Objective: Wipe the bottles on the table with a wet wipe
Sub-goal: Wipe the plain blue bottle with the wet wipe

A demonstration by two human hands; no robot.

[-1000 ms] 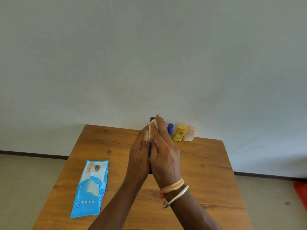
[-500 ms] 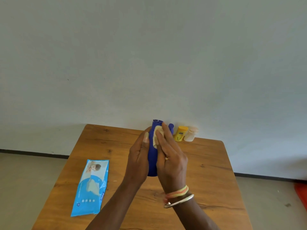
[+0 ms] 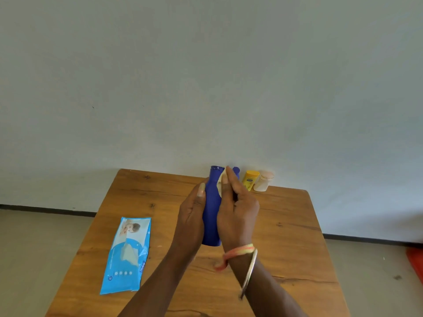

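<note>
A person holds a blue bottle (image 3: 211,213) upright over the middle of the wooden surface (image 3: 286,248); whether its base touches the wood cannot be told. The left hand (image 3: 191,220) grips the bottle's left side, with the thumb lying up along the body and the fingers wrapped behind it. The right hand (image 3: 237,216) holds a pale wet wipe (image 3: 220,183) against the upper right of the bottle, just below the cap. Its forefinger is stretched up over the wipe and the other fingers are curled in beside the bottle. A pink-and-yellow thread band (image 3: 238,250) and a thin metal bangle (image 3: 249,273) sit on the right wrist.

At the far edge of the surface, close to the wall (image 3: 206,76), three more containers stand in a row. The top of a second blue bottle (image 3: 236,171) shows just behind the right hand's fingertip. A small yellow bottle (image 3: 250,180) stands to its right, and a pale bottle with a round lid (image 3: 263,182) is just beside that.

A flat blue pack of wipes (image 3: 127,255) lies on the left part of the surface, well apart from the hands, with its long side running away from the person. Grey floor (image 3: 34,259) shows on both sides, and a red thing (image 3: 415,259) is cut off at the right edge.
</note>
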